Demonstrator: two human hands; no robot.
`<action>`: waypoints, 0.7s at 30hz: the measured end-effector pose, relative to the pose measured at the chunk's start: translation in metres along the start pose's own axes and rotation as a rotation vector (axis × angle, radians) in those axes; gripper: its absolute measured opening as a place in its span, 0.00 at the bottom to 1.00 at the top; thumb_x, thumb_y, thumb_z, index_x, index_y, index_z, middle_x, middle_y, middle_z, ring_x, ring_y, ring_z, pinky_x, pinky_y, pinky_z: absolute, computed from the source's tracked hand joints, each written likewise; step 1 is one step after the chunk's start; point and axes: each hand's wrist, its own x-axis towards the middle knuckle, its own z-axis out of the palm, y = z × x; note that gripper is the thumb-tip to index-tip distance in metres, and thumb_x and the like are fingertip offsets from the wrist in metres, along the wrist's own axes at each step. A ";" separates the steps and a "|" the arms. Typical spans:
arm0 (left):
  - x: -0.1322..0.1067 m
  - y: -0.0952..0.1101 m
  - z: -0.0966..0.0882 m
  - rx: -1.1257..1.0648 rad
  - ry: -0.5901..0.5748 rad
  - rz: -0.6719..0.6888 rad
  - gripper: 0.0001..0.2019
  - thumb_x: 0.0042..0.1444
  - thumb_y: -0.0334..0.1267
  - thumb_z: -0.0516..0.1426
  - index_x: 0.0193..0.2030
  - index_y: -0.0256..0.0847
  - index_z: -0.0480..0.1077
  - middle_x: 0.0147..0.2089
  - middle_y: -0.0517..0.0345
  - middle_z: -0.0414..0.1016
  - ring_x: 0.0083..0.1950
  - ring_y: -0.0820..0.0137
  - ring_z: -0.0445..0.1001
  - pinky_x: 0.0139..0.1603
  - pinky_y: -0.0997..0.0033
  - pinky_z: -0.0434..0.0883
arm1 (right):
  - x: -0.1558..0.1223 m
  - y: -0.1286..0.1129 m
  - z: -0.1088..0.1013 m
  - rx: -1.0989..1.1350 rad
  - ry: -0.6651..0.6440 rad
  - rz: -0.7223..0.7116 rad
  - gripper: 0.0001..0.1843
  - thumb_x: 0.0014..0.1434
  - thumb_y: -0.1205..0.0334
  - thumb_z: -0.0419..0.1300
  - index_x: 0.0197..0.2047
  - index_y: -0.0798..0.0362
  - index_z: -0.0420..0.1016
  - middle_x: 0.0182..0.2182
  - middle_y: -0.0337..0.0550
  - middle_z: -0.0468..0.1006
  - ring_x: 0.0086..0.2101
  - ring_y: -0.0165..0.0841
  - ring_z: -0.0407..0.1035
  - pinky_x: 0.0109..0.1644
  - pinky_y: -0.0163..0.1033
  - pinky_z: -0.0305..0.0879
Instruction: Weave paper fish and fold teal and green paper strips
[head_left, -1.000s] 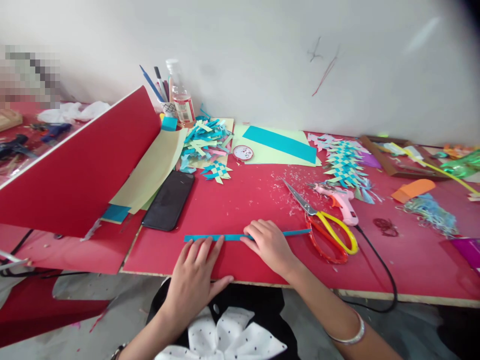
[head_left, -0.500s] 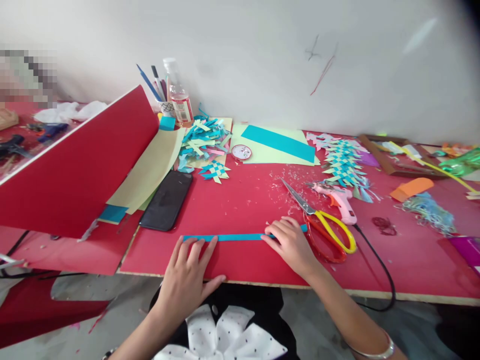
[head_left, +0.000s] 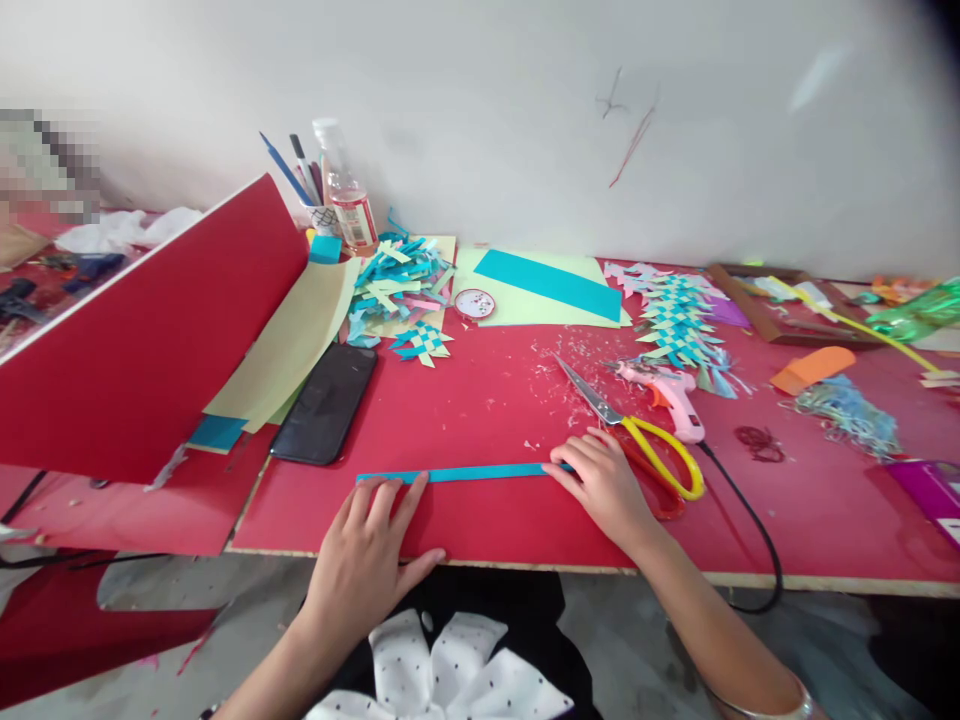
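A narrow blue paper strip point(head_left: 487, 472) lies across the red tabletop near its front edge. My left hand point(head_left: 364, 560) rests with spread fingers, the fingertips pressing on the strip's left part. At the strip's right end, my right hand point(head_left: 604, 490) has its fingers closed together on the paper, thumb underneath towards me. Just beyond that hand lie scissors point(head_left: 664, 458) with yellow and red handles; the hand partly hides the red one. A pink glue gun point(head_left: 681, 398) lies behind the scissors, its black cord running over the table edge.
To the left stand a black phone point(head_left: 324, 405) and a leaning red board point(head_left: 150, 340). Behind are a pile of paper strips point(head_left: 397, 280), a bottle point(head_left: 352, 215), a wide blue paper piece point(head_left: 551, 285) and a woven paper piece point(head_left: 679, 320). A brown frame point(head_left: 757, 310) sits right.
My right hand has slid right along the strip to its end, covering the part that stuck out beyond it. My left hand stays on the left part. The view has shifted slightly.
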 end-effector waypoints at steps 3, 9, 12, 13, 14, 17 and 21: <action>0.007 0.006 0.000 -0.017 0.065 0.032 0.32 0.52 0.56 0.44 0.59 0.37 0.54 0.50 0.44 0.63 0.52 0.57 0.59 0.51 0.56 0.59 | 0.002 -0.004 0.000 -0.004 0.002 -0.004 0.09 0.58 0.60 0.51 0.27 0.52 0.64 0.24 0.36 0.71 0.29 0.30 0.63 0.50 0.43 0.48; 0.027 0.040 0.003 -0.182 0.078 0.267 0.31 0.53 0.57 0.41 0.60 0.41 0.52 0.58 0.52 0.58 0.57 0.62 0.56 0.59 0.58 0.48 | 0.011 -0.031 0.004 0.049 -0.034 -0.024 0.08 0.57 0.62 0.52 0.27 0.52 0.65 0.26 0.36 0.71 0.31 0.29 0.63 0.51 0.41 0.49; 0.031 0.050 0.005 -0.214 0.034 0.275 0.32 0.53 0.57 0.40 0.59 0.39 0.53 0.56 0.50 0.60 0.55 0.62 0.58 0.59 0.58 0.48 | 0.013 -0.039 0.008 0.104 -0.030 -0.004 0.07 0.57 0.62 0.52 0.28 0.52 0.64 0.26 0.36 0.71 0.32 0.29 0.63 0.50 0.40 0.49; 0.032 0.052 0.006 -0.217 0.026 0.267 0.32 0.53 0.57 0.40 0.59 0.38 0.53 0.56 0.50 0.61 0.55 0.62 0.58 0.59 0.57 0.48 | 0.012 -0.039 0.008 0.125 -0.028 0.006 0.07 0.57 0.62 0.52 0.28 0.52 0.65 0.26 0.36 0.71 0.32 0.29 0.63 0.51 0.40 0.49; 0.032 0.053 0.006 -0.220 0.020 0.259 0.32 0.53 0.58 0.40 0.59 0.38 0.53 0.55 0.50 0.61 0.55 0.61 0.58 0.59 0.56 0.48 | 0.011 -0.038 0.007 0.145 -0.026 0.016 0.07 0.57 0.61 0.52 0.28 0.52 0.65 0.26 0.36 0.71 0.32 0.29 0.63 0.50 0.40 0.50; 0.031 0.054 0.005 -0.229 0.012 0.240 0.32 0.53 0.58 0.40 0.60 0.42 0.52 0.54 0.51 0.62 0.54 0.61 0.58 0.58 0.54 0.48 | 0.005 -0.030 0.004 0.187 -0.014 0.061 0.07 0.56 0.61 0.52 0.28 0.52 0.65 0.26 0.36 0.70 0.31 0.29 0.63 0.49 0.40 0.52; 0.031 0.059 0.004 -0.242 0.008 0.202 0.34 0.50 0.61 0.41 0.61 0.46 0.50 0.53 0.50 0.62 0.53 0.60 0.58 0.58 0.51 0.48 | -0.001 -0.023 0.000 0.189 0.016 0.107 0.08 0.57 0.62 0.52 0.27 0.53 0.64 0.25 0.38 0.69 0.29 0.30 0.62 0.43 0.39 0.55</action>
